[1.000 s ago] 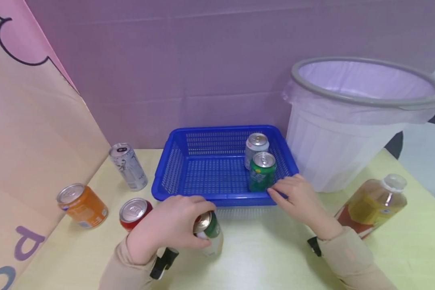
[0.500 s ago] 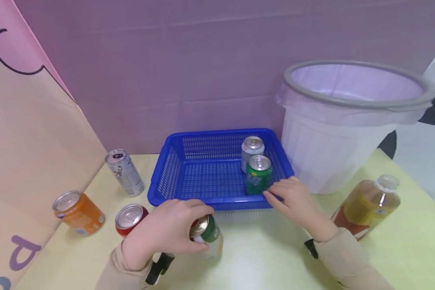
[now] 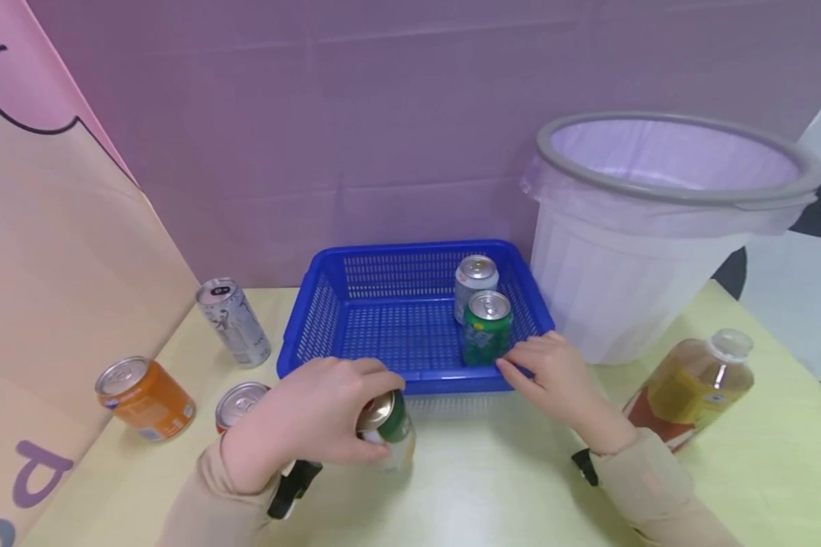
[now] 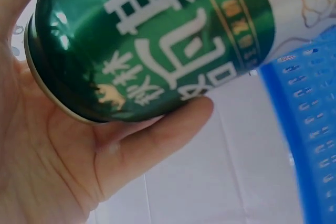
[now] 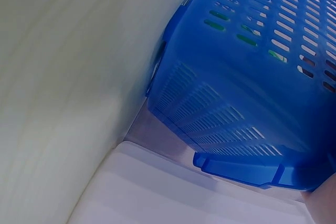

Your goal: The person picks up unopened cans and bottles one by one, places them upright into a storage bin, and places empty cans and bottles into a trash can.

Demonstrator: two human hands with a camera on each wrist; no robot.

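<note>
My left hand (image 3: 321, 410) grips a green and white drink can (image 3: 395, 431) near its top, with thumb and fingers on opposite sides, in front of the basket. Up close in the left wrist view, the can (image 4: 157, 40) shows white and gold lettering on green. At the front right corner of the blue plastic basket (image 3: 397, 380), my right hand (image 3: 554, 376) holds the rim. Inside the basket, on its right side, stand a green can (image 3: 487, 334) and, behind it, a silver-white can (image 3: 475, 285). The right wrist view shows mostly the basket's outer wall (image 5: 226, 93).
Left of the basket stand a tall silver can (image 3: 234, 323), an orange can (image 3: 149, 399) and a red can (image 3: 238, 406) partly hidden by my left hand. A lined white bin (image 3: 602, 281) stands at the right rear. A bottle (image 3: 694, 391) stands at the right.
My left hand has risen slightly with the green and white can and covers more of the red can. The right hand stays on the basket rim. The head view has shifted a little.
</note>
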